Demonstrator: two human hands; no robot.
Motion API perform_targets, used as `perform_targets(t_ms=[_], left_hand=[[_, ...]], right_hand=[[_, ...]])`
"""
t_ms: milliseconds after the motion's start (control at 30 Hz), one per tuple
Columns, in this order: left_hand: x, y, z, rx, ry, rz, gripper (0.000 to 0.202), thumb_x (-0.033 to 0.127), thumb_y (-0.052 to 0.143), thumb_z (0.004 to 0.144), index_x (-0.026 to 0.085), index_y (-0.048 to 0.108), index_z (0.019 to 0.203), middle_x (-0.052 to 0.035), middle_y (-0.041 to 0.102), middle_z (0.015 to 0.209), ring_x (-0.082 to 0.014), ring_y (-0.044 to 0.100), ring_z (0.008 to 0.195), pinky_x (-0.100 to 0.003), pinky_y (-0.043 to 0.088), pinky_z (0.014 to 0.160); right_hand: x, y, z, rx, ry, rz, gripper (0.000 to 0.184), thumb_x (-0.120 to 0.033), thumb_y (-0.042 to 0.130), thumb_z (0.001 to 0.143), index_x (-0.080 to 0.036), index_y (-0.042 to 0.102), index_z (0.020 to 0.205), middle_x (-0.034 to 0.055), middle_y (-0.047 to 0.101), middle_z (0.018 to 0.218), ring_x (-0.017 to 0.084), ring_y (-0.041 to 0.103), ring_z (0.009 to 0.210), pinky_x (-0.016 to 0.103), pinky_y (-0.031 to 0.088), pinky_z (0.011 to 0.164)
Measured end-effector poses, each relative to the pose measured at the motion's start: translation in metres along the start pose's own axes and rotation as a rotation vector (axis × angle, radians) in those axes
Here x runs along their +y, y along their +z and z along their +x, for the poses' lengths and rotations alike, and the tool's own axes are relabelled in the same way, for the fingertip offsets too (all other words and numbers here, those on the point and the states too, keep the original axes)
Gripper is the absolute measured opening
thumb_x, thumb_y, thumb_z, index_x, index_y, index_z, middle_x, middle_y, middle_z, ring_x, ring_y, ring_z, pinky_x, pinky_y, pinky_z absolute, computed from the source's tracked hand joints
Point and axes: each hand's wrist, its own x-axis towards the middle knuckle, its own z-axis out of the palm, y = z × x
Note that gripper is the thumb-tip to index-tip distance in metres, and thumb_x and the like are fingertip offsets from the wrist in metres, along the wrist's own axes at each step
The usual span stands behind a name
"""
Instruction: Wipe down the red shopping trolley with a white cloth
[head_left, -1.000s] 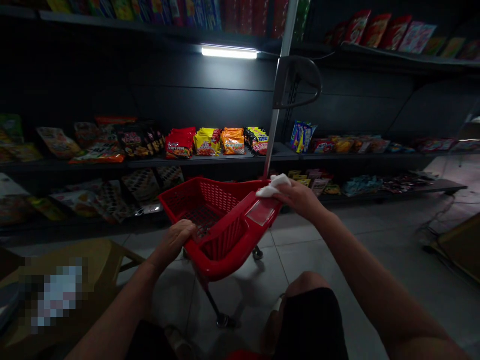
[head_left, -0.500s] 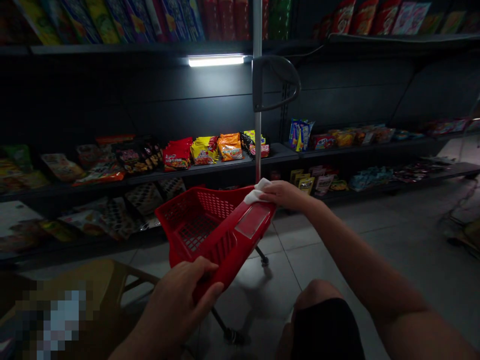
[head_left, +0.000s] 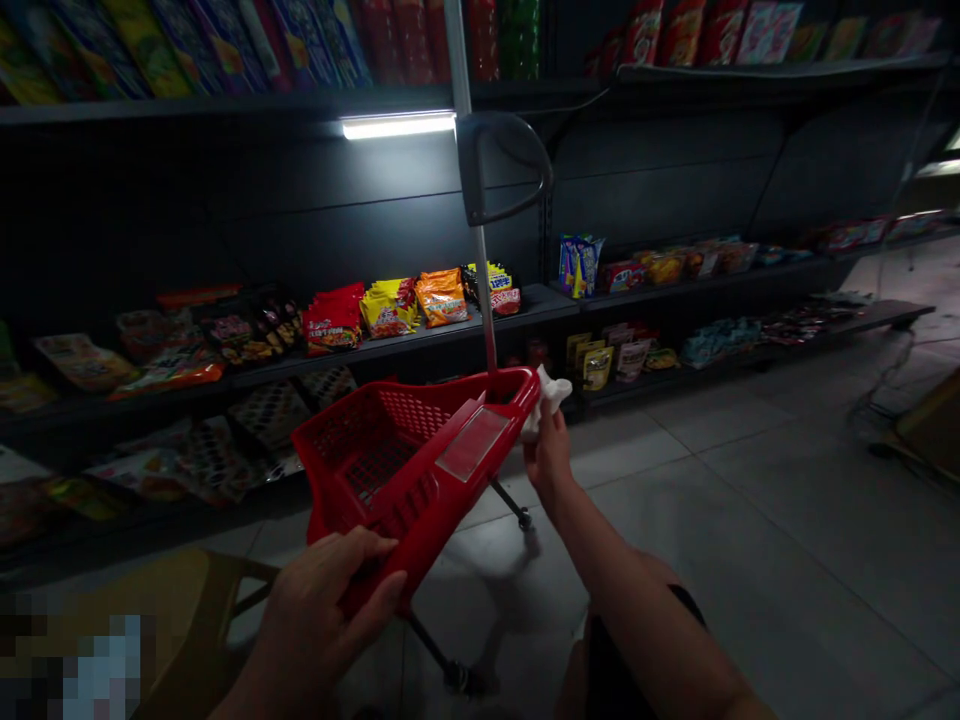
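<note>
A red wheeled shopping basket stands tilted in front of me, its grey pull handle raised high on a metal pole. My left hand grips the basket's near rim, fingers wrapped over the edge. My right hand is closed on a crumpled white cloth, which it presses against the basket's far right corner, beside the pole.
Dark shelves with snack and noodle packets run across the back and to the right. A wooden stool sits low at the left. Grey floor tiles spread to the right. My knee is below.
My right hand with the cloth has slid from the top of the basket's rim down to the outer side of its right corner. The view has swung, and the left hand has regripped nearer.
</note>
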Motion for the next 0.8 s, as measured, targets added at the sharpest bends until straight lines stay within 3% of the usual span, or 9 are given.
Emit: perform_targets(t_ms=[100,200,367,567,700,800], left_hand=[[-0.004,0.002,0.002,-0.019,0.017,0.001,0.024,0.048,0.058,0.088,0.026,0.064,0.095,-0.0003,0.073,0.079,-0.0170,0.070,0.068,-0.026,0.054,0.060],[-0.006,0.001,0.001,-0.027,0.007,-0.020,0.020,0.044,0.059,0.088,0.026,0.064,0.095,0.0005,0.073,0.080,-0.0162,0.070,0.068,-0.025,0.054,0.060],[-0.018,-0.013,-0.010,-0.047,-0.046,-0.084,0.014,0.038,0.060,0.086,0.027,0.066,0.093,0.0020,0.073,0.079,-0.0148,0.069,0.066,-0.024,0.054,0.058],[-0.037,-0.024,-0.018,-0.100,-0.018,-0.131,0.019,0.043,0.060,0.084,0.028,0.069,0.092,-0.0019,0.075,0.082,-0.0206,0.071,0.071,-0.029,0.056,0.063],[-0.036,-0.023,-0.011,-0.098,-0.050,-0.164,0.014,0.037,0.061,0.084,0.027,0.067,0.090,-0.0008,0.073,0.079,-0.0181,0.069,0.068,-0.026,0.055,0.061],[-0.037,-0.020,-0.003,-0.118,-0.031,-0.204,0.012,0.033,0.061,0.083,0.026,0.067,0.091,0.0010,0.071,0.078,-0.0153,0.067,0.067,-0.023,0.053,0.059]], right_hand=[[0.001,0.025,-0.017,-0.017,0.308,0.426,0.036,-0.047,0.056,0.089,-0.021,0.061,0.114,0.0030,0.074,0.095,0.018,0.071,0.091,0.034,0.059,0.083],[-0.014,0.043,-0.021,-0.015,0.434,0.604,0.029,-0.042,0.050,0.092,-0.019,0.065,0.101,0.0036,0.074,0.085,0.019,0.071,0.095,0.036,0.058,0.092],[-0.022,0.033,-0.027,-0.175,0.402,0.576,0.037,-0.051,0.050,0.092,-0.020,0.065,0.105,0.0048,0.073,0.103,0.019,0.065,0.111,0.039,0.054,0.100],[-0.022,0.027,-0.009,-0.099,0.310,0.302,0.041,-0.055,0.040,0.094,-0.020,0.063,0.094,0.0074,0.072,0.105,0.021,0.063,0.116,0.038,0.055,0.097],[-0.020,0.035,-0.044,-0.049,0.265,0.476,0.053,-0.069,0.045,0.089,-0.021,0.063,0.105,0.0074,0.072,0.107,0.022,0.066,0.111,0.038,0.057,0.095],[-0.017,0.039,-0.079,0.046,0.279,0.597,0.047,-0.063,0.052,0.089,-0.026,0.059,0.118,0.0027,0.072,0.109,0.019,0.069,0.104,0.038,0.058,0.094]])
